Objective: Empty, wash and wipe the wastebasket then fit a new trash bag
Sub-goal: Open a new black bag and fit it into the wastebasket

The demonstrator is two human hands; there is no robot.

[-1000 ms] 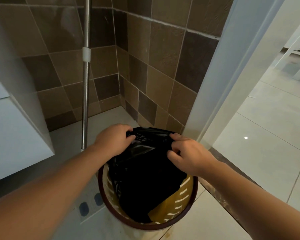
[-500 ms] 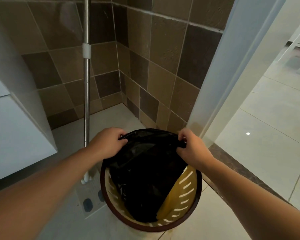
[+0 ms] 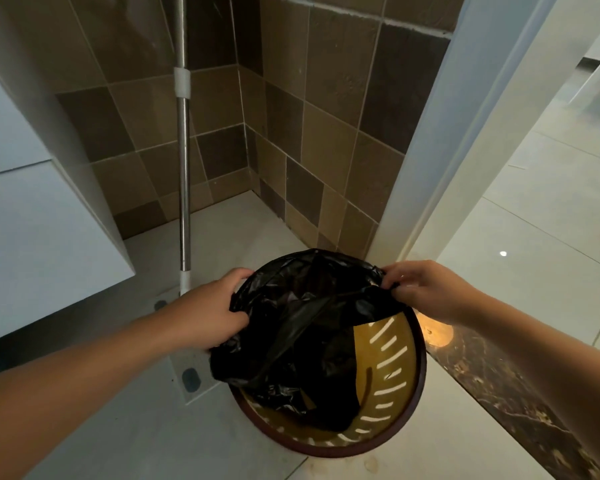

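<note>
Both hands, left hand [image 3: 205,311] and right hand [image 3: 426,289], pinched the thin black plastic trash bag [image 3: 302,327] at its mouth, lower centre, over the round slotted yellow wastebasket [image 3: 392,372]; light, limp, slippery film, best gripped at the hem.

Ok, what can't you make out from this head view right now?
- Bottom of the wastebasket: hidden by the black trash bag.
- Far rim: covered by the bag's stretched edge.
- Left hand fingertips: tucked under the bag's edge, so its grip is only partly seen.
- Right hand: pinches the edge; fingertips buried in folds.
- Mop pole: top cut off by the frame's upper edge.
</note>
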